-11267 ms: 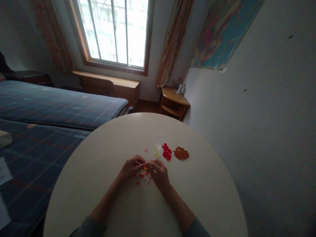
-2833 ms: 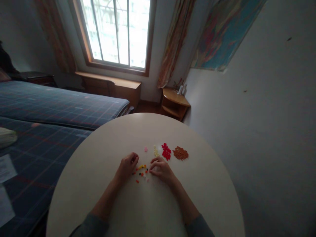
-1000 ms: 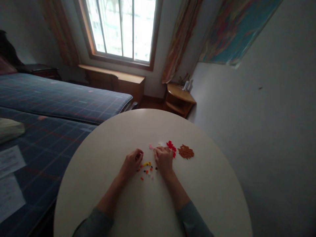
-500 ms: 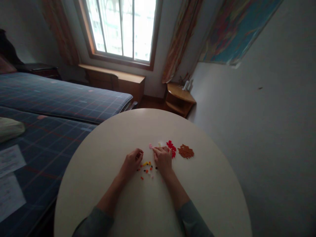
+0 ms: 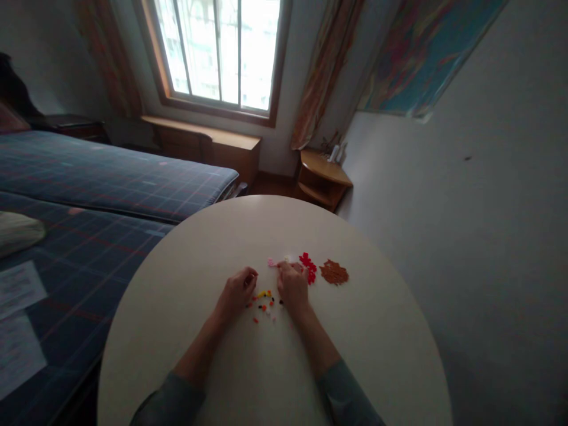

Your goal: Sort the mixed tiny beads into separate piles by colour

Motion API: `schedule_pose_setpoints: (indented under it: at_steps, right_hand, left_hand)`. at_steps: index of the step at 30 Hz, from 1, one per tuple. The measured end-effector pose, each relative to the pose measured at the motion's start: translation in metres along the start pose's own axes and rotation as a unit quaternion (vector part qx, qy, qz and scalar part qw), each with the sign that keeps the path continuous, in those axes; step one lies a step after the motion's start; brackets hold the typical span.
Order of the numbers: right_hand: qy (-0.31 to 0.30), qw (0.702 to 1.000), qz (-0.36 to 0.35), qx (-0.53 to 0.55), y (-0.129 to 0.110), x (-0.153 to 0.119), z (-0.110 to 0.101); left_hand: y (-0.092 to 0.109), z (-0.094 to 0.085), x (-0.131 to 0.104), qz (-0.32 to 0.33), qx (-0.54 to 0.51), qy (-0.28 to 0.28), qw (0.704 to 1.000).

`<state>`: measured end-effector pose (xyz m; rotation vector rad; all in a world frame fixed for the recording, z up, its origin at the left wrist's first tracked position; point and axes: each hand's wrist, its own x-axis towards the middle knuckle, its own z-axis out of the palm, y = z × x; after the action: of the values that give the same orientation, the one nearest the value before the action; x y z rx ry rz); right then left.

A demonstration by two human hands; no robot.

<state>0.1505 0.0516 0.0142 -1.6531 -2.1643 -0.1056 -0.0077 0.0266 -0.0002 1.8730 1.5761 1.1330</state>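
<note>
My left hand [image 5: 240, 290] rests on the table with its fingers curled and the tips pinched together; whatever they hold is too small to make out. Between the hands lies a scatter of small toy-like pieces [image 5: 265, 307] in yellow, orange, black, white and pink. My right hand [image 5: 293, 288] bends over the table just beyond them, its fingers closed and pointing left. Close to those fingertips are small pink pieces [image 5: 270, 262]. A red heap of pieces [image 5: 306, 260] lies against the right hand's far side, partly behind the fingers. Farther right is a pile of brown pieces [image 5: 334, 272].
The round white table [image 5: 186, 349] fills the foreground. A few pale pieces [image 5: 287, 259] lie behind my right hand. A plaid mattress [image 5: 110, 183] is to the left, with papers [image 5: 20, 290] on it. A corner shelf [image 5: 326, 168] stands beyond the table, and a wall rises at right.
My right fingertips have drawn slightly back and to the right from the pink pieces. The left hand stays in place.
</note>
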Motion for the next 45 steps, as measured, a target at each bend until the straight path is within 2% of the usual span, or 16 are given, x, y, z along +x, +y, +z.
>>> schedule_pose_setpoints:
  at_steps: [12, 18, 20, 23, 27, 31, 40, 45]
  right_hand:
    - [0.029, 0.997, -0.026, 0.069, 0.002, -0.004, -0.001]
    - [0.036, 0.985, -0.020, 0.168, 0.011, -0.024, -0.009]
    - [0.016, 0.973, -0.028, 0.228, 0.016, -0.035, -0.014]
    - [-0.053, 0.949, -0.047, 0.307, 0.025, -0.050, -0.022]
    - [-0.113, 0.929, -0.055, 0.349, 0.032, -0.057, -0.027]
    - [-0.143, 0.922, -0.055, 0.355, 0.032, -0.058, -0.025]
    - [-0.135, 0.952, -0.094, 0.259, 0.022, -0.061, -0.022]
    - [-0.131, 0.954, -0.096, 0.253, 0.023, -0.061, -0.022]
  left_hand:
    - [-0.001, -0.001, 0.001, 0.010, 0.012, -0.001, 1.000]
    - [-0.001, -0.001, 0.000, 0.014, 0.021, 0.001, 1.000]
    - [0.000, -0.001, 0.000, 0.017, 0.020, 0.001, 1.000]
    - [0.000, -0.001, 0.000, 0.021, 0.020, 0.003, 1.000]
    - [-0.001, -0.001, 0.001, 0.020, 0.017, 0.007, 1.000]
    - [-0.002, 0.000, 0.001, 0.022, 0.011, 0.011, 1.000]
    - [0.000, -0.002, 0.001, 0.024, 0.010, 0.003, 1.000]
    - [0.001, -0.002, 0.001, 0.024, 0.018, 0.006, 1.000]
